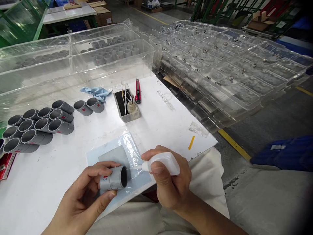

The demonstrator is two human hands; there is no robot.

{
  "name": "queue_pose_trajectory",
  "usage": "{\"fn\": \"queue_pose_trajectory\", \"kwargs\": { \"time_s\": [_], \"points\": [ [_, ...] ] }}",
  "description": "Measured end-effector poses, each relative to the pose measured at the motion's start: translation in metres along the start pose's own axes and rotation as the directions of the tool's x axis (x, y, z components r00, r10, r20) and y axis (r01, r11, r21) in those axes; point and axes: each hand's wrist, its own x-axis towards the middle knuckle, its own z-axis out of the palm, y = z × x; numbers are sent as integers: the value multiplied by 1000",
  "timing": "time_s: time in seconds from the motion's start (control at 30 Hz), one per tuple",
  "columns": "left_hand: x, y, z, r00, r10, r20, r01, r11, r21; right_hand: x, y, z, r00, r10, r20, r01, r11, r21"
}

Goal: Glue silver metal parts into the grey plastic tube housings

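Since the left hand (pixel 80 195) has its fingers clamped round a grey PVC pipe coupling (pixel 112 179) near the table's near edge, a loose grip could drop it. Too hard a squeeze from the right hand's (pixel 171 182) clamped fingers on the white squeeze bottle (pixel 166 164) could spill liquid onto skin or the plastic sheet (pixel 129 147) below.

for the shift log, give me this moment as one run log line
left hand: holds grey plastic pipe coupling | right hand: holds white squeeze bottle, nozzle at coupling's open end | nearby: more grey couplings on white table
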Motion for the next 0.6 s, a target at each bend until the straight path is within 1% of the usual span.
{"fn": "queue_pose_trajectory", "kwargs": {
  "time_s": [0.07, 0.13, 0.3, 0.47, 0.6],
  "points": [
    [1, -1, -1, 999, 31, 37, -31, 999, 8, 0, 0, 0, 1000, 19, 12, -19, 1000, 7],
    [2, -1, -1, 998, 39, 51, -39, 999, 14, 0, -1, 0, 999, 32, 18, -32, 999, 8],
    [-2, 3, 3, 999, -28, -23, 27, 999, -21, 1, -1, 0, 999, 46, 15, -47, 999, 8],
    [-2, 4, 4, 999, -33, -17, 32, 999, -30, 0, 0, -1, 1000, 19, 9, -19, 1000, -13],
    [-1, 3, 3, 999, -27, -22, 26, 999, -38, -1, -1, 0, 999, 43, -25, -43, 999, 2]
  ]
}}
